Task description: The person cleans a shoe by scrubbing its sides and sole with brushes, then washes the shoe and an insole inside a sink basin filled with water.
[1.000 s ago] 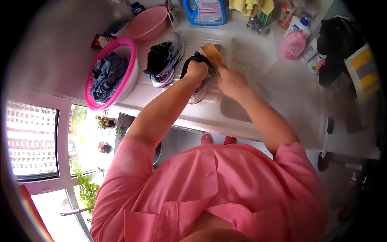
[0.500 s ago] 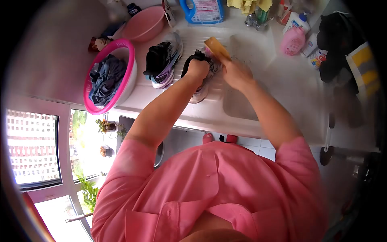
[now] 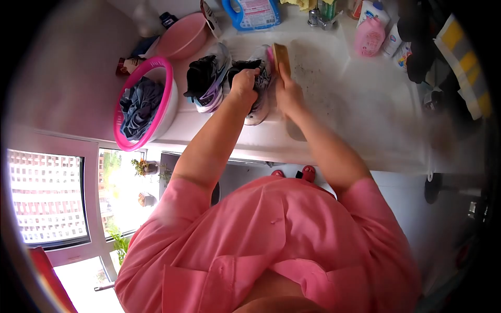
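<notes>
My left hand is closed on a black and white sneaker at its ankle opening, holding it on the ribbed part of the white sink. In my right hand is a scrub brush with a yellowish wooden back. Its pink bristle side faces the sneaker's outer side near the toe and appears to touch it. The mate, a second sneaker with purple trim, stands just left of my left hand.
At the left stands a pink-rimmed basket of dark clothes, with a pink basin behind it. A blue detergent jug and a faucet are at the back. Several bottles, including a pink bottle, line the right. Dirty specks dot the sink basin.
The brush has turned from slanting across the sneaker to nearly upright along its right side. The sneaker's toe now shows more. The whole view has shifted slightly.
</notes>
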A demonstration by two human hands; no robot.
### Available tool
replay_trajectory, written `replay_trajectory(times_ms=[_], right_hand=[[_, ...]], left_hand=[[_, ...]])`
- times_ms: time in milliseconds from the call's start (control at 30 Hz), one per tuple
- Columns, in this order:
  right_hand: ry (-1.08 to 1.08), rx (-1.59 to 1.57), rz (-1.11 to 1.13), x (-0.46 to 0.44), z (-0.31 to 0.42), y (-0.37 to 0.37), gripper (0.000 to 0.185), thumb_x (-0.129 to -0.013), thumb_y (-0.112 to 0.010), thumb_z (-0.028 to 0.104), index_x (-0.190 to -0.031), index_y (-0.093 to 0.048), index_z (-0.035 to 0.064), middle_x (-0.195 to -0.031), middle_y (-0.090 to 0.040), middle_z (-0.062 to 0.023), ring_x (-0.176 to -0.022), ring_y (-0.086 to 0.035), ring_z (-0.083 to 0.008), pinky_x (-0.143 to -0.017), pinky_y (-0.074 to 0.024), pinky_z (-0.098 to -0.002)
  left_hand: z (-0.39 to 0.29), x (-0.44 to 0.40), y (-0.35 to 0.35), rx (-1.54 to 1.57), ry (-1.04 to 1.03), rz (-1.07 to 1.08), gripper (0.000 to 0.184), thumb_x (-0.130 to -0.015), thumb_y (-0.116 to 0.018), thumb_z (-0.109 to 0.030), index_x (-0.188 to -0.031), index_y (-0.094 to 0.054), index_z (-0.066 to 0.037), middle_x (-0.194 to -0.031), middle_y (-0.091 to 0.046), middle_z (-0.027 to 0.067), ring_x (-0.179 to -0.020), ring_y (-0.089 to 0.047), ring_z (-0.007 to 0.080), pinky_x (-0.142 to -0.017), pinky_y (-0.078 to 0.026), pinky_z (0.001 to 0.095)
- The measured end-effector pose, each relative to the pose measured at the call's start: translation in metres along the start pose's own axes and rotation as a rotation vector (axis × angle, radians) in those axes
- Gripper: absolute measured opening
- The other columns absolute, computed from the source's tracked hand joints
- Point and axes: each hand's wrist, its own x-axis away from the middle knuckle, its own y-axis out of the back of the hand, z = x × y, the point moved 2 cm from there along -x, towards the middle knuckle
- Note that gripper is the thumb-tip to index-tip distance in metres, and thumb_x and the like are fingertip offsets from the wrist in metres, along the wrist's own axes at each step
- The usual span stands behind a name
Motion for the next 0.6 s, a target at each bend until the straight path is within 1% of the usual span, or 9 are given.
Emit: replay_trajectory(times_ms=[133,167,200,233,333,400,500,567,600], right_hand=[[0.039,-0.08,0.059,0.012,0.015,-0.01,0.047,-0.092,-0.039,0.023,-0.139,-0.033,0.0226,-0.088,-0.062,-0.0258,-0.078,-0.062,-0.0379,-0.072,-0.0487,-0.0413],[0.218,-0.041,-0.062,0.024,-0.009,-0.026,0.049,-0.091,-0.04,0.02,-0.14,-0.031,0.0227,-0.091,-0.062,-0.0264,-0.083,-0.062,-0.0388,-0.077,-0.0477,-0.041],[0.22,-0.037,-0.06,0.025,-0.017,-0.031,0.049,-0.091,-0.04,0.02,-0.14,-0.031,0.0227,-0.091,-0.062,-0.0264,-0.083,-0.062,-0.0388,-0.077,-0.0477,-0.041],[0.367,-0.076,-0.167,0.025,-0.019,-0.033,0.048,-0.092,-0.042,0.02,-0.139,-0.034,0.0206,-0.086,-0.062,-0.0255,-0.075,-0.062,-0.0349,-0.072,-0.0479,-0.0387],[-0.041,-0.127,0.091,0.009,0.024,-0.001,0.045,-0.092,-0.043,0.022,-0.137,-0.038,0.0162,-0.076,-0.061,-0.024,-0.067,-0.062,-0.03,-0.063,-0.0469,-0.0382],[0.052,-0.177,-0.016,-0.015,0.025,-0.012,0.044,-0.092,-0.042,0.022,-0.136,-0.039,0.016,-0.071,-0.06,-0.0225,-0.063,-0.061,-0.0313,-0.06,-0.0457,-0.0394],[0.139,-0.078,0.035,0.03,0.015,-0.022,0.047,-0.092,-0.043,0.02,-0.137,-0.035,0.015,-0.077,-0.06,-0.0263,-0.07,-0.062,-0.0363,-0.065,-0.0465,-0.0407],[0.297,-0.109,-0.056,0.036,-0.006,-0.032,0.047,-0.091,-0.043,0.02,-0.138,-0.034,0.0169,-0.077,-0.06,-0.0264,-0.071,-0.063,-0.0364,-0.066,-0.0467,-0.0402],[0.448,-0.141,-0.147,0.04,-0.008,-0.034,0.048,-0.091,-0.044,0.019,-0.138,-0.034,0.0187,-0.077,-0.06,-0.0265,-0.071,-0.063,-0.0364,-0.066,-0.047,-0.0398]], left_hand=[[0.006,-0.045,0.019,-0.113,-0.03,-0.064,0.012,-0.076,-0.061,-0.008,-0.085,-0.062,0.0,-0.087,-0.062,0.013,-0.083,-0.059,0.0262,-0.077,-0.045,0.0372],[0.016,-0.067,0.037,-0.148,-0.103,0.053,0.011,-0.076,-0.061,-0.007,-0.085,-0.061,0.0,-0.085,-0.061,0.0128,-0.081,-0.059,0.0271,-0.077,-0.045,0.0378],[0.026,-0.088,0.055,-0.174,-0.178,0.169,0.011,-0.075,-0.061,-0.006,-0.084,-0.061,0.001,-0.084,-0.061,0.0126,-0.08,-0.059,0.028,-0.077,-0.046,0.0384],[0.03,-0.1,0.065,-0.355,-0.383,0.249,0.019,-0.078,-0.058,-0.017,-0.09,-0.062,-0.002,-0.088,-0.062,0.0164,-0.084,-0.061,0.0299,-0.075,-0.048,0.0378],[0.03,-0.106,0.078,-0.612,-0.654,0.406,0.028,-0.079,-0.055,-0.024,-0.097,-0.062,-0.004,-0.093,-0.063,0.0183,-0.089,-0.063,0.0306,-0.073,-0.051,0.0365],[0.022,-0.108,0.086,-0.735,-0.83,0.524,0.028,-0.074,-0.055,-0.018,-0.097,-0.062,-0.004,-0.093,-0.064,0.0143,-0.089,-0.063,0.0283,-0.075,-0.051,0.0353],[0.017,-0.114,0.092,-0.139,-0.261,0.492,0.018,-0.082,-0.054,-0.009,-0.092,-0.059,0.005,-0.092,-0.064,0.0176,-0.084,-0.062,0.0322,-0.081,-0.05,0.0397],[-0.002,-0.081,0.077,-0.087,-0.077,0.252,0.018,-0.083,-0.053,-0.009,-0.093,-0.059,0.005,-0.093,-0.065,0.0175,-0.084,-0.063,0.0319,-0.081,-0.05,0.039],[0.008,-0.094,0.084,-0.019,-0.16,0.411,0.019,-0.084,-0.053,-0.009,-0.094,-0.059,0.006,-0.093,-0.065,0.0175,-0.084,-0.063,0.0314,-0.081,-0.05,0.0383]])
